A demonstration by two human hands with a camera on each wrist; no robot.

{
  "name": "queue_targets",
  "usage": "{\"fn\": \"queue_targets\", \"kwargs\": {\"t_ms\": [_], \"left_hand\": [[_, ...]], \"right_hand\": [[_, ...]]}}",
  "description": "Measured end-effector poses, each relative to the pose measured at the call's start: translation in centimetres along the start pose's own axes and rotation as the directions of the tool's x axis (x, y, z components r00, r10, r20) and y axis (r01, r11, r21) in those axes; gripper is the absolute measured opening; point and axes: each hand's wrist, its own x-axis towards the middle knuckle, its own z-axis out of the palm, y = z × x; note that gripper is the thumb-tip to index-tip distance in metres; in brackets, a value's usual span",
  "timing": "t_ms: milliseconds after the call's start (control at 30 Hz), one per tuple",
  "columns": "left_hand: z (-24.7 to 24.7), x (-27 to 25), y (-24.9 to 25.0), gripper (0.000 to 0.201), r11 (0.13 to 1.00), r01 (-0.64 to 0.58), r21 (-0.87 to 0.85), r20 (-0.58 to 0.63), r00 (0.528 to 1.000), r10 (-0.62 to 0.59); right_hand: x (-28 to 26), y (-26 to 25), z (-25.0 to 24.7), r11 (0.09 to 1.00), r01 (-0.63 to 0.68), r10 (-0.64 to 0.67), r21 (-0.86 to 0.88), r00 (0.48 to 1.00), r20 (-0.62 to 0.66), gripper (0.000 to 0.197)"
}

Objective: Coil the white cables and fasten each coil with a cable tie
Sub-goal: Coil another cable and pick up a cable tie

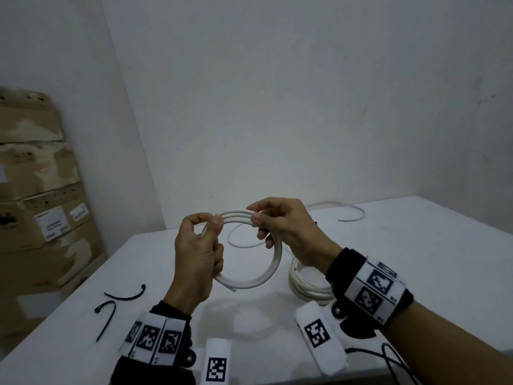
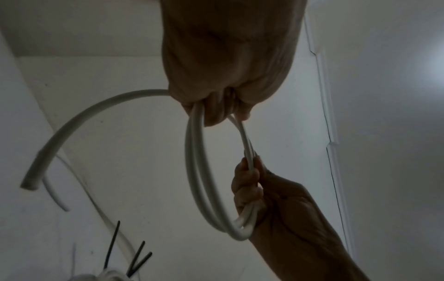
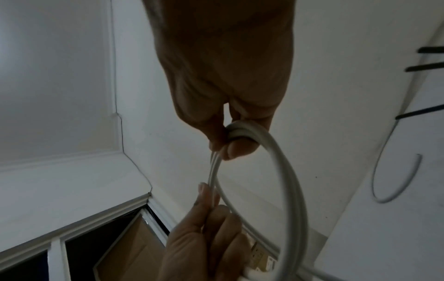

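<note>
White walls met in a corner behind the white table (image 1: 416, 273) where you worked, with cardboard boxes (image 1: 41, 190) stacked at the far left; from your head view, you held a white cable coil (image 1: 273, 262) in the air above the table, between both hands; your left hand (image 1: 198, 259) gripped its left side, thumb pressed over the strands, and your right hand (image 1: 288, 232) pinched the top right of the loop between thumb and fingers; a second coil (image 1: 302, 284) lay on the table just below your right wrist; loose white cables (image 1: 351, 215) curved across the far part of the table; two black cable ties (image 1: 125, 295) lay on the near left, apart from the hands.

From your left wrist, your left hand (image 2: 228, 66) was clenched round the coil (image 2: 194, 171), whose strands hung down to your right hand (image 2: 252, 190), curled round the lower bend; one free cable end (image 2: 72, 129) arched out to the left; black tie tips (image 2: 139, 256) showed at the bottom.

From your right wrist, your right hand (image 3: 228, 85) pinched the bundled strands of the coil (image 3: 295, 190); your left hand (image 3: 206, 237) grasped the loop below; a loose cable (image 3: 408, 180) and black ties (image 3: 423, 68) lay at the right.
</note>
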Motion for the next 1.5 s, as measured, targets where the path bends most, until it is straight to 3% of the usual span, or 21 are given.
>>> {"fn": "queue_targets", "kwargs": {"t_ms": [67,233,333,533,600,667,733,767,833,900,1033,1167,1200,1267,1300,1333,1400,1500], "left_hand": [[0.3,0.0,-0.3,0.017,0.997,-0.049,0.064,0.000,0.999,0.049],[0.7,0.2,-1.0,0.019,0.984,-0.074,0.161,-0.014,0.997,0.078],[1.0,0.1,-1.4,0.014,0.944,-0.140,0.299,-0.016,0.988,0.152],[1.4,0.6,-1.6,0.025,0.646,-0.288,0.707,0.076,0.939,0.334],[1.4,1.0,-1.6,0.029,0.535,-0.337,0.775,0.112,0.906,0.408],[1.4,1.3,-1.5,0.027,0.486,-0.373,0.790,0.132,0.879,0.459],[1.5,1.6,-1.6,0.026,0.561,-0.376,0.738,0.148,0.901,0.409],[1.6,1.6,-1.5,0.027,0.681,-0.337,0.650,0.148,0.935,0.321],[1.9,1.4,-1.3,0.027,0.904,-0.161,0.396,0.147,0.983,0.111],[2.2,1.3,-1.2,0.025,0.969,-0.048,0.241,0.122,0.992,0.019],[2.8,1.6,-1.2,0.019,0.996,0.006,0.085,0.054,0.998,-0.011],[2.8,2.4,-1.2,0.019,1.000,-0.026,0.003,-0.051,0.998,0.026],[2.7,2.6,-1.0,0.018,0.999,-0.036,-0.028,-0.091,0.995,0.033],[2.2,3.2,-0.6,0.018,0.993,-0.038,-0.110,-0.180,0.983,0.018],[2.0,3.5,-0.4,0.019,0.987,-0.037,-0.154,-0.218,0.976,0.002],[1.7,3.8,-0.3,0.019,0.980,-0.032,-0.194,-0.251,0.968,-0.018],[1.4,4.2,-0.2,0.019,0.967,-0.016,-0.255,-0.293,0.954,-0.061],[1.4,4.2,-0.2,0.020,0.948,0.007,-0.318,-0.308,0.945,-0.110]], "right_hand": [[0.0,0.2,-0.4,0.999,-0.009,0.009,0.051,1.000,0.015,0.012],[-0.1,0.7,-0.9,1.000,0.006,-0.005,-0.009,0.999,0.050,0.009],[0.1,1.0,-1.2,1.000,0.019,-0.019,-0.003,1.000,0.011,0.004],[0.8,1.5,-1.1,0.994,0.033,-0.041,-0.103,0.997,-0.073,0.010],[1.1,1.6,-1.3,0.996,0.031,-0.038,-0.083,0.996,-0.076,0.007],[1.4,1.5,-1.8,0.999,0.036,-0.038,-0.036,0.997,-0.072,0.004],[1.7,1.3,-2.0,0.999,0.050,-0.051,-0.015,0.997,-0.060,0.006],[1.8,1.3,-2.0,0.998,0.058,-0.059,-0.014,0.997,-0.055,0.006],[2.1,1.4,-1.9,0.998,0.068,-0.069,-0.017,0.996,-0.053,0.006],[2.4,1.6,-2.0,0.997,0.072,-0.073,-0.014,0.996,-0.044,0.009],[2.5,2.5,-2.3,0.993,0.086,-0.089,-0.075,0.995,-0.040,0.009],[1.8,2.7,-2.0,0.904,0.125,-0.168,-0.408,0.983,-0.072,0.039],[1.4,2.7,-2.1,0.885,0.126,-0.203,-0.449,0.971,-0.128,0.039],[0.1,2.7,-2.0,0.900,0.131,-0.258,-0.416,0.929,-0.264,0.016],[-0.5,2.9,-2.0,0.923,0.117,-0.238,-0.368,0.922,-0.306,0.008],[-1.3,3.3,-2.0,0.942,0.080,-0.187,-0.325,0.931,-0.313,0.013],[-3.0,4.1,-1.4,0.973,-0.027,-0.032,-0.231,0.968,-0.248,0.017],[-4.6,5.5,-0.1,0.987,-0.139,0.119,-0.079,0.968,-0.221,0.011]]}}
